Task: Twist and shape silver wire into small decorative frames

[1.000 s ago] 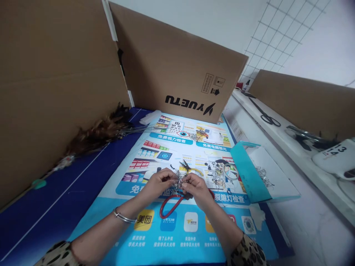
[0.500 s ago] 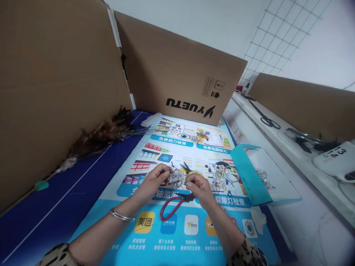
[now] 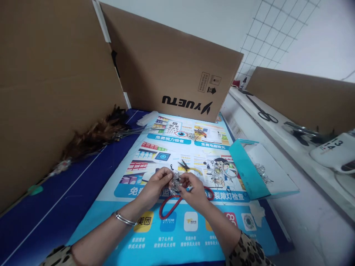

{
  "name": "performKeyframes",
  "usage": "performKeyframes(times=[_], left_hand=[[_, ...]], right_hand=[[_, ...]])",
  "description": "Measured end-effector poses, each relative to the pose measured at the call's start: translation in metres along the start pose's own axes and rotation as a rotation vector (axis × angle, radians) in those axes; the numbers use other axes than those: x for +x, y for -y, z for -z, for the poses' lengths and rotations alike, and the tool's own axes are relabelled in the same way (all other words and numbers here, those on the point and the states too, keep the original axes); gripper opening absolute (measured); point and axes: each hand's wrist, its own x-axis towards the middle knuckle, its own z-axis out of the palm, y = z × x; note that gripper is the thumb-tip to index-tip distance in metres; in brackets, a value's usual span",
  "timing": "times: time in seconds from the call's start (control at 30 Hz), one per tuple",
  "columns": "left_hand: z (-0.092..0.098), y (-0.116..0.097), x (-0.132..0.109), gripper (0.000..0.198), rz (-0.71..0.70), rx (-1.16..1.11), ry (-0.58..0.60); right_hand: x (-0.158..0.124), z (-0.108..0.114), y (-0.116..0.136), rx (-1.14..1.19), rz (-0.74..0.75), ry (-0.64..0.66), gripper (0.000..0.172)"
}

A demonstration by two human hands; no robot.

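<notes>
My left hand [image 3: 156, 184] and my right hand [image 3: 194, 190] meet above a printed blue poster [image 3: 191, 229] and both pinch a small tangle of silvery wire pieces [image 3: 175, 181]. Under my hands lie red-handled scissors [image 3: 169, 207]. Just beyond them rest small yellow-handled pliers [image 3: 190, 168]. A metal bangle circles my left wrist.
A teal-edged open box [image 3: 249, 171] with wire bits stands to the right, a roll of tape [image 3: 230, 170] beside it. Brown feathers [image 3: 94, 136] lie at the left by cardboard walls [image 3: 55, 92]. A cardboard box [image 3: 172, 81] stands behind. Black scissors [image 3: 263, 112] lie on the white ledge.
My hands were a little apart half a second ago and have come together again on the wire tangle. The view has shifted slightly.
</notes>
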Motion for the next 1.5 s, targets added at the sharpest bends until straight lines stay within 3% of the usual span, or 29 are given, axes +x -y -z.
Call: performKeyframes(times=[0.2, 0.33, 0.57, 0.67, 0.8, 0.97, 1.07, 1.17, 1.33, 1.5], left_hand=[[-0.001, 0.006, 0.001, 0.015, 0.026, -0.028, -0.018], [-0.002, 0.008, 0.002, 0.014, 0.026, -0.036, -0.012], [-0.004, 0.011, 0.002, 0.016, 0.044, 0.001, -0.02], [0.0, 0.01, 0.004, 0.015, 0.032, 0.0, -0.036], [0.016, 0.003, 0.011, 0.013, -0.07, -0.008, -0.111], [0.03, -0.006, 0.016, 0.014, -0.132, 0.026, -0.185], [0.027, -0.006, 0.012, 0.015, -0.106, 0.104, -0.132], [0.017, -0.005, 0.006, 0.018, -0.059, 0.186, -0.037], [0.004, -0.004, -0.002, 0.027, 0.046, 0.128, 0.14], [0.005, 0.0, -0.003, 0.023, 0.106, 0.02, 0.187]], right_hand=[[-0.003, 0.0, -0.001, -0.095, 0.036, -0.039, 0.014], [-0.004, -0.001, -0.004, -0.166, 0.044, -0.077, 0.019], [-0.005, -0.003, -0.005, -0.217, 0.017, -0.015, 0.01], [-0.001, 0.002, -0.007, -0.133, -0.079, -0.023, 0.007], [0.011, 0.015, -0.018, 0.174, -0.288, -0.11, 0.005], [0.022, 0.025, -0.028, 0.404, -0.37, -0.142, 0.012], [0.021, 0.024, -0.03, 0.378, -0.334, -0.14, 0.012], [0.016, 0.022, -0.026, 0.197, -0.274, -0.157, 0.007], [0.009, 0.017, -0.017, -0.176, 0.037, -0.172, 0.006], [0.006, 0.011, -0.018, -0.373, 0.233, -0.146, 0.008]])
